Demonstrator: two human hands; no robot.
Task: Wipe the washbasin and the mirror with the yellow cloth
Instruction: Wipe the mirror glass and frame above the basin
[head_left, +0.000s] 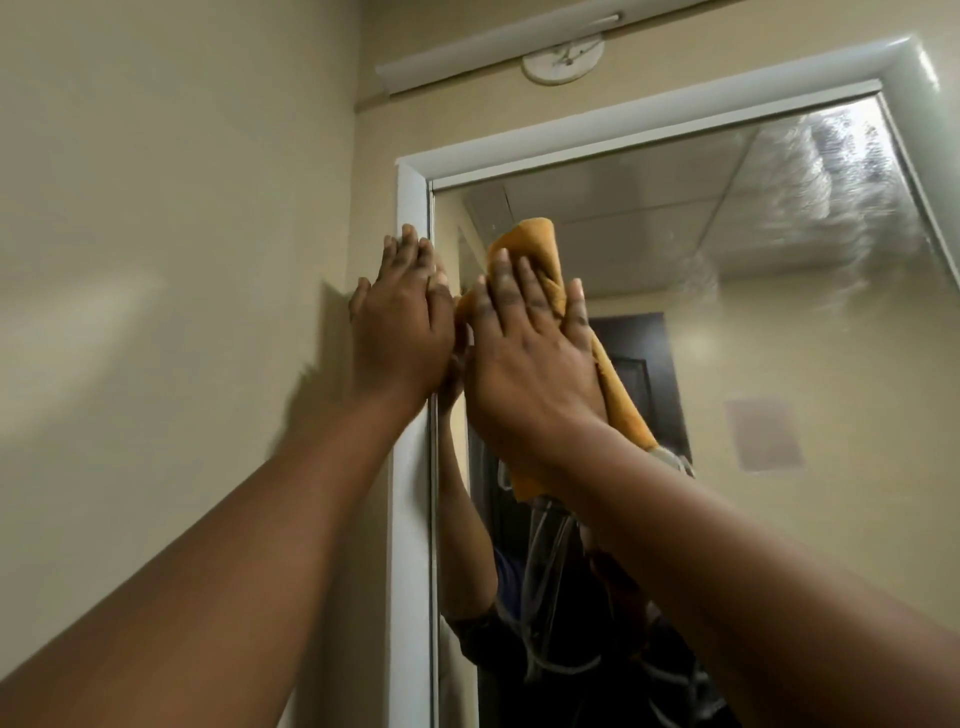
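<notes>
Wall (156, 260) fills the left of the view, plain and cream-coloured, with the left arm reaching up across it. Next comes the left hand (400, 322), flat and with fingers straight and close together, resting against the white frame (413, 519) at the mirror's left edge; it holds nothing and seems to serve as a brace. Just to its right, almost touching it, the right hand (530, 358) presses the yellow cloth (540, 249) flat against the mirror (779, 338), fingers spread and straight, not curled round the fabric. The cloth is bunched under the palm, one end sticking up above the fingertips and the other hanging below the wrist. Further right the glass shows streaky smears near the upper corner.

Risk lies mostly in that open-palmed hold: with nothing pinching the cloth, a fast stroke could let it slide out from under the hand and drop. The loose lower tail could also drag and leave fresh streaks. A bare left palm wandering from frame to glass would leave prints. Streaks at the upper right look easy to miss, being well apart from the cloth. The washbasin is out of view, so its state cannot be told.
</notes>
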